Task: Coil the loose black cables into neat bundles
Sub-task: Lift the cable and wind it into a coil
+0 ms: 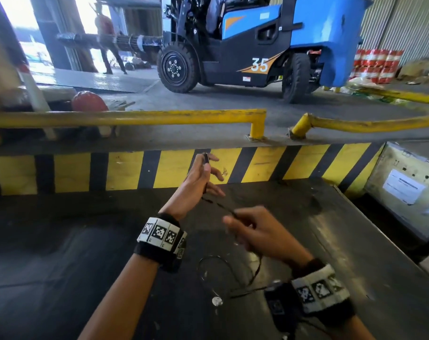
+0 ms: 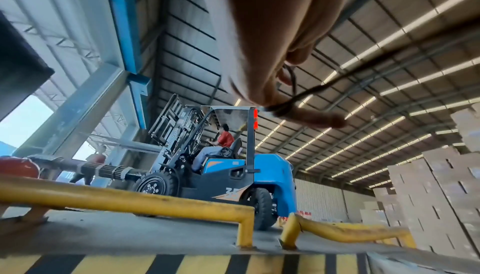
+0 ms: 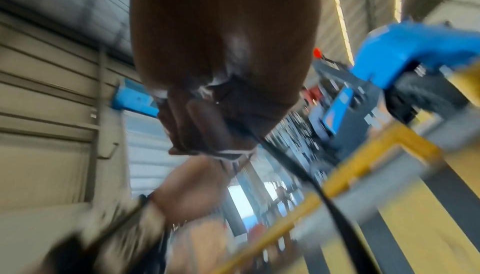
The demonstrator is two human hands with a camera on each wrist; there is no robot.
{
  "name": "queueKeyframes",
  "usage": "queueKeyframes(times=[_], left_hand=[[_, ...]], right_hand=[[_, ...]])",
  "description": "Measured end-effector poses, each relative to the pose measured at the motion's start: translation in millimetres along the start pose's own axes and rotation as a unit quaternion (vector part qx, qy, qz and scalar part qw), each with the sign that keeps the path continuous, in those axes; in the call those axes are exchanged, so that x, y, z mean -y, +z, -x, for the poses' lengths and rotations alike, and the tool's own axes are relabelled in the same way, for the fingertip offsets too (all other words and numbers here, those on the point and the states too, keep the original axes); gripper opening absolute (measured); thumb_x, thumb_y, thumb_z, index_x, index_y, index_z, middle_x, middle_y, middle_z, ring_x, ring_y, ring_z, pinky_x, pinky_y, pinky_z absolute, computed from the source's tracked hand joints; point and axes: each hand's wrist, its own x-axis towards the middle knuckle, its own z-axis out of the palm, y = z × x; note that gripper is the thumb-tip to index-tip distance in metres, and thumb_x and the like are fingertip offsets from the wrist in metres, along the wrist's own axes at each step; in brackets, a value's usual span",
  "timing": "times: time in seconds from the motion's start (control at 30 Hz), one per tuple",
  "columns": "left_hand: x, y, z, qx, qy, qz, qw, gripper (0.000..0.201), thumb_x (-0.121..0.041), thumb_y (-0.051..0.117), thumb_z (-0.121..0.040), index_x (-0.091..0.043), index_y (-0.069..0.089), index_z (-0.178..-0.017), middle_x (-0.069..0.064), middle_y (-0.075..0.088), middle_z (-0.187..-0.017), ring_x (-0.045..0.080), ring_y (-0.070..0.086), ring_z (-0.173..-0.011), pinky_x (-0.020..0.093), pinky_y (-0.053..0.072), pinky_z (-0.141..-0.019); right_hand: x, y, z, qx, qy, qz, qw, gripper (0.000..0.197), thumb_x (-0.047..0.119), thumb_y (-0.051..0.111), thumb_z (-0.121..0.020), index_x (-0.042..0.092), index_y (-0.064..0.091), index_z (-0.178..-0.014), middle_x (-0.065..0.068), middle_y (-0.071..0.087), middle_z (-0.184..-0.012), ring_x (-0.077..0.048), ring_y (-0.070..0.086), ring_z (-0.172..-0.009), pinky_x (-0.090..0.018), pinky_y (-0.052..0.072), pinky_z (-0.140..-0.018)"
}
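Observation:
A thin black cable [image 1: 219, 205] runs taut between my two hands above the dark table [image 1: 86, 241]. My left hand [image 1: 203, 174] is raised near the striped edge and pinches the cable's plug end [image 1: 205, 158] at its fingertips. In the left wrist view the cable [image 2: 281, 107] loops round the fingers. My right hand [image 1: 250, 229], blurred, is lower and to the right, fingers curled on the cable [image 3: 306, 178]. The slack [image 1: 229, 266] hangs from it in a loose loop onto the table, beside a small white round piece [image 1: 217, 301].
A yellow-and-black striped edge [image 1: 125, 170] and yellow guard rails [image 1: 135, 117] border the table's far side. Beyond them stands a blue forklift [image 1: 257, 45] with a driver [image 2: 223, 138]; a person [image 1: 108, 40] walks at far left. A grey box [image 1: 409, 182] sits at right, stacked cartons [image 2: 428, 186] further off.

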Motion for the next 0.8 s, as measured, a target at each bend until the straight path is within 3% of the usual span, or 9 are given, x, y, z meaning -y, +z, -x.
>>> queueKeyframes(times=[0.13, 0.2, 0.33, 0.4, 0.47, 0.53, 0.6, 0.67, 0.8], left_hand=[[6, 8, 26, 0.076, -0.022, 0.009, 0.997, 0.028, -0.037, 0.028, -0.108, -0.024, 0.046, -0.124, 0.021, 0.062, -0.104, 0.030, 0.069, -0.060, 0.035, 0.058, -0.061], [-1, 18, 41, 0.112, -0.021, 0.051, 0.992, 0.031, -0.039, 0.025, -0.107, -0.023, 0.047, -0.123, 0.018, 0.063, -0.100, 0.031, 0.067, -0.057, 0.036, 0.057, -0.058], [-27, 38, 65, 0.143, 0.005, 0.133, 0.981, 0.034, -0.031, 0.021, -0.106, -0.013, 0.042, -0.125, 0.017, 0.063, -0.097, 0.030, 0.065, -0.058, 0.041, 0.055, -0.061], [-39, 42, 69, 0.148, 0.032, 0.167, 0.974, 0.033, -0.032, 0.023, -0.106, -0.011, 0.039, -0.125, 0.019, 0.061, -0.097, 0.029, 0.064, -0.058, 0.038, 0.055, -0.060], [-50, 39, 66, 0.133, 0.057, 0.203, 0.968, 0.033, -0.036, 0.026, -0.105, -0.013, 0.040, -0.125, 0.020, 0.060, -0.098, 0.030, 0.065, -0.061, 0.037, 0.056, -0.062], [-54, 28, 57, 0.103, 0.083, 0.231, 0.964, 0.033, -0.038, 0.028, -0.104, -0.017, 0.040, -0.126, 0.018, 0.061, -0.100, 0.030, 0.068, -0.068, 0.038, 0.057, -0.068], [-51, 11, 44, 0.062, 0.096, 0.223, 0.968, 0.032, -0.036, 0.026, -0.106, -0.019, 0.039, -0.130, 0.015, 0.061, -0.104, 0.028, 0.070, -0.076, 0.038, 0.057, -0.069], [-42, -8, 28, 0.014, 0.093, 0.189, 0.978, 0.030, -0.030, 0.021, -0.109, -0.019, 0.037, -0.132, 0.016, 0.058, -0.106, 0.030, 0.071, -0.078, 0.038, 0.058, -0.072], [-13, -46, 5, -0.047, 0.057, 0.064, 0.995, 0.027, -0.019, 0.017, -0.112, -0.010, 0.036, -0.128, 0.014, 0.055, -0.094, 0.022, 0.073, -0.065, 0.029, 0.061, -0.066]], right_hand=[[53, -67, -10, -0.072, -0.072, 0.104, 0.989, 0.018, 0.026, 0.058, -0.099, 0.022, 0.071, -0.087, 0.007, 0.063, -0.067, -0.006, 0.059, -0.056, -0.019, 0.047, -0.053], [69, -93, -25, -0.099, -0.095, 0.122, 0.983, 0.022, 0.024, 0.057, -0.101, 0.012, 0.071, -0.089, 0.007, 0.058, -0.062, -0.006, 0.051, -0.052, -0.016, 0.039, -0.054], [64, -109, -71, -0.122, -0.094, 0.142, 0.978, 0.026, 0.027, 0.056, -0.103, 0.012, 0.069, -0.086, 0.015, 0.052, -0.054, -0.001, 0.046, -0.049, -0.016, 0.036, -0.052], [41, -98, -89, -0.114, -0.065, 0.104, 0.986, 0.031, 0.029, 0.057, -0.103, 0.004, 0.066, -0.089, 0.012, 0.052, -0.058, 0.000, 0.046, -0.048, -0.016, 0.039, -0.048], [8, -72, -96, -0.099, -0.027, 0.033, 0.994, 0.041, 0.037, 0.056, -0.102, -0.003, 0.063, -0.096, -0.008, 0.056, -0.065, -0.013, 0.052, -0.052, -0.025, 0.043, -0.047], [-26, -36, -93, -0.082, 0.003, -0.040, 0.996, 0.045, 0.047, 0.055, -0.097, 0.005, 0.069, -0.106, -0.021, 0.060, -0.070, -0.023, 0.051, -0.055, -0.037, 0.045, -0.051], [-45, 6, -79, -0.060, 0.024, -0.120, 0.991, 0.034, 0.046, 0.052, -0.097, 0.020, 0.073, -0.095, -0.007, 0.051, -0.061, -0.013, 0.043, -0.048, -0.028, 0.038, -0.046], [-49, 45, -59, -0.020, 0.040, -0.161, 0.986, 0.039, 0.044, 0.048, -0.100, 0.015, 0.067, -0.083, 0.002, 0.040, -0.057, -0.005, 0.034, -0.042, -0.017, 0.030, -0.040], [-22, 62, -24, 0.043, 0.033, -0.158, 0.986, 0.041, 0.039, 0.045, -0.102, 0.010, 0.060, -0.077, 0.012, 0.042, -0.052, 0.000, 0.036, -0.041, -0.014, 0.031, -0.041]])
